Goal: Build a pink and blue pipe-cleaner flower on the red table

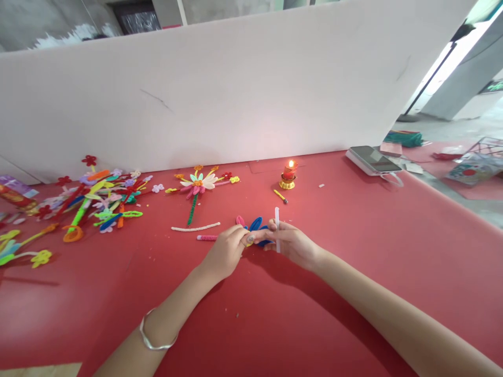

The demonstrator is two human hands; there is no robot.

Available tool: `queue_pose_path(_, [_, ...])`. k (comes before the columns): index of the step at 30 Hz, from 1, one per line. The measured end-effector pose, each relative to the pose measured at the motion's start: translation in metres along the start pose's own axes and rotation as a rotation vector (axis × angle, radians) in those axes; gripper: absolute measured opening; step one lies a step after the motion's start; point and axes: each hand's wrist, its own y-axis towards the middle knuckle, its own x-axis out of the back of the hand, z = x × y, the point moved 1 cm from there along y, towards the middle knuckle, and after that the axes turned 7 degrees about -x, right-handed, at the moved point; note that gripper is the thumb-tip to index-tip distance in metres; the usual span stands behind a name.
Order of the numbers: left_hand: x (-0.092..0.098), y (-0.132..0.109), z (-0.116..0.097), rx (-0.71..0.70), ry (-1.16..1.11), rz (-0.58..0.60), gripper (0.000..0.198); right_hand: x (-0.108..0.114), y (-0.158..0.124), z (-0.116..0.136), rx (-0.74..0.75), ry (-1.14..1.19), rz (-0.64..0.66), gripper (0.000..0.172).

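My left hand (227, 250) is closed around a pipe-cleaner flower with blue petals (256, 224) and a pink petal; its centre is mostly hidden by my fingers. A pink fuzzy stem (206, 237) sticks out to the left of that hand. In my right hand (296, 243) is a whitish translucent stick, like a glue stick (277, 230), held upright between the fingers. One right finger reaches across to the flower beside my left thumb. Just beyond the hands lies a loose white pipe cleaner (195, 227).
A lit red candle (290, 172) on a gold base stands behind my hands, with a short yellow stub (280, 196) before it. A finished multicoloured flower (197, 183) lies left of it. Many pipe-cleaner pieces (106, 199) are heaped farther left. A white device (371, 159) sits at the right edge.
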Motion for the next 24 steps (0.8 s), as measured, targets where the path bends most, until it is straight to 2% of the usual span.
queue_pose_path(7, [0.0030, 0.0014, 0.0027, 0.011, -0.091, 0.020, 0.032, 0.0036, 0.0008, 0.0009, 0.036, -0.011, 0.014, 0.027])
queue_pose_path(16, [0.0052, 0.0040, -0.0009, 0.191, -0.324, 0.029, 0.022, 0.0066, 0.0026, 0.0026, 0.090, 0.013, 0.006, 0.028])
queue_pose_path(24, [0.0041, 0.0060, 0.0015, 0.399, -0.537, -0.007, 0.031, 0.0055, 0.0032, -0.0012, 0.249, -0.178, -0.048, 0.029])
